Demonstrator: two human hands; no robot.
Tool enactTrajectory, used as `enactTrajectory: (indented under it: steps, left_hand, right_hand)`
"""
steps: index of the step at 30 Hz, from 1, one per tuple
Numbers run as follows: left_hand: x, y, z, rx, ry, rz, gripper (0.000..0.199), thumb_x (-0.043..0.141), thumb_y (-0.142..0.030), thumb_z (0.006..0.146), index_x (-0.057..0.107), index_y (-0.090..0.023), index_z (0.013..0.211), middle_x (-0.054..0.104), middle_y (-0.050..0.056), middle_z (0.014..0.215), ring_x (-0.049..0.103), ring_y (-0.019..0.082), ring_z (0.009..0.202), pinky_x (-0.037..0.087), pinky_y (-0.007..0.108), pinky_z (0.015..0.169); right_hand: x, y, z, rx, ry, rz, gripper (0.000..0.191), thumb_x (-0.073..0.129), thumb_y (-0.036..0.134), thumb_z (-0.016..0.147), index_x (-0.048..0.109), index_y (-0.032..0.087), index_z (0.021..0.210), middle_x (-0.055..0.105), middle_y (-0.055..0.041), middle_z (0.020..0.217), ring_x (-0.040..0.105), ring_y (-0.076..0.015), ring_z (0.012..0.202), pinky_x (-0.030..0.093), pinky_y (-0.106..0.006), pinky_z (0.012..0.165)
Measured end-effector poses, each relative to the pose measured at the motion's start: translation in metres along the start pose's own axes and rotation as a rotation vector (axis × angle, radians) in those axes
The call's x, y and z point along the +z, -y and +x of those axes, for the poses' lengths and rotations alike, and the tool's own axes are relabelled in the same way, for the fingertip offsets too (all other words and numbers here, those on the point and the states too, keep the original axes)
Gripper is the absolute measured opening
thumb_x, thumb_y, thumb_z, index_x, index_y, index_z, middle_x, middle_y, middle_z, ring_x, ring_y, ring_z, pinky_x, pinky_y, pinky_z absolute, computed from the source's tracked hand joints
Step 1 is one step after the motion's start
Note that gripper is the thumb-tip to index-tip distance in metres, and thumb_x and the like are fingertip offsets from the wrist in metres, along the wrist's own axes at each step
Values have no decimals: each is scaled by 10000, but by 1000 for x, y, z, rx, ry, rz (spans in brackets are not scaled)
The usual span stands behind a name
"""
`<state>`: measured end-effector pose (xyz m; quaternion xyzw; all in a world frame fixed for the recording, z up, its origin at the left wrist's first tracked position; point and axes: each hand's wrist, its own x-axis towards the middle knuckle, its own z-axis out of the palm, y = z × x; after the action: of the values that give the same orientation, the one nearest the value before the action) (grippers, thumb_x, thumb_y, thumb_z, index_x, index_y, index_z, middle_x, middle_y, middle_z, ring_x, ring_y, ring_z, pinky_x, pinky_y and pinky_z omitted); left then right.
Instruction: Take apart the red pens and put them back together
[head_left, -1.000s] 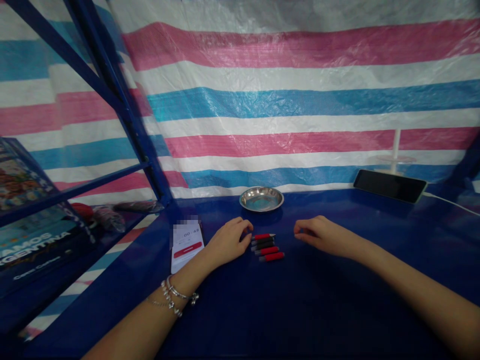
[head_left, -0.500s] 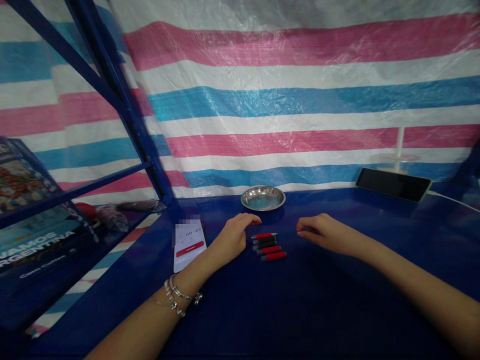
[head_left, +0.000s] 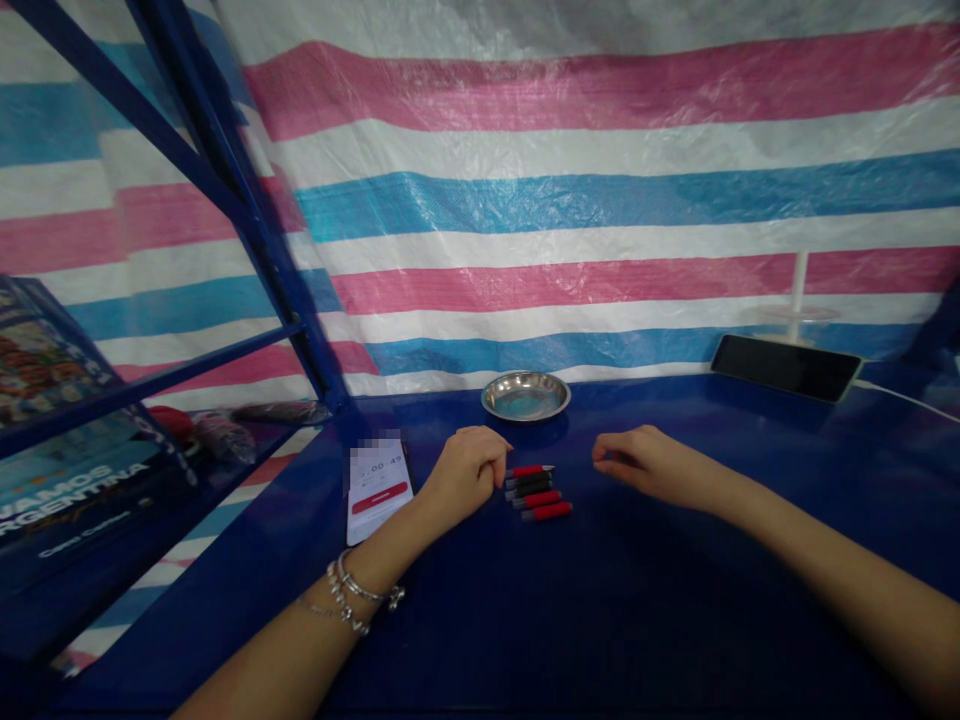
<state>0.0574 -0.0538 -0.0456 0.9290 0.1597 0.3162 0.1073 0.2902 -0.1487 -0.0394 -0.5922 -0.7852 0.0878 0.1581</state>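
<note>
Several short red and black pens lie side by side in a stack of rows on the blue table. My left hand is beside their left ends, its fingers curled down and nothing visible in them. Whether a fingertip touches the top red pen I cannot tell. To the right of the pens, my right hand rests with bent fingers and a gap between thumb and forefinger, holding nothing. Behind the pens stands a round shallow metal dish.
A phone with a lit timer screen lies left of my left hand. At the back right a dark-screened phone leans on a white stand, with a cable. A blue metal frame and a book are at the left.
My left hand's fingers have curled inward and down from a more stretched pose. My right hand, the pens and the dish have stayed put.
</note>
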Motion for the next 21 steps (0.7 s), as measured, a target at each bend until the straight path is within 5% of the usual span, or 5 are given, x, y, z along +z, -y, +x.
enactTrajectory:
  steps: [5, 10, 16, 21]
  left_hand:
    - [-1, -5, 0, -24, 75, 107, 244, 323, 40, 544, 475, -140, 483, 567, -23, 599, 530, 137, 915, 257, 361, 863]
    - [0, -7, 0, -31, 126, 148, 233, 347, 34, 570, 493, -140, 521, 570, -41, 643, 530, 96, 736, 234, 345, 848]
    - [0, -14, 1, -27, 73, 148, 174, 397, -108, 788, 548, -179, 843, 587, -15, 872, 512, 103, 800, 291, 282, 754]
    - [-3, -19, 3, -52, 205, 245, 300, 349, -321, 864, 578, -161, 752, 560, -3, 642, 476, 108, 609, 308, 246, 614]
  right_hand:
    - [0, 1, 0, 1, 5, -11, 167, 420, 252, 796, 559, 163, 814, 552, -25, 648, 466, -108, 573, 299, -212, 528]
    - [-2, 1, -1, -12, -42, 5, 178, 403, 249, 803, 556, 159, 804, 561, -25, 655, 482, -110, 583, 316, -218, 557]
    - [-11, -9, -1, 88, -180, -36, 186, 392, 277, 804, 546, 174, 819, 570, -23, 697, 501, -120, 612, 326, -220, 563]
    - [-18, -26, -2, 233, -182, -103, 214, 404, 336, 798, 563, 198, 837, 563, -18, 649, 507, -128, 582, 320, -220, 528]
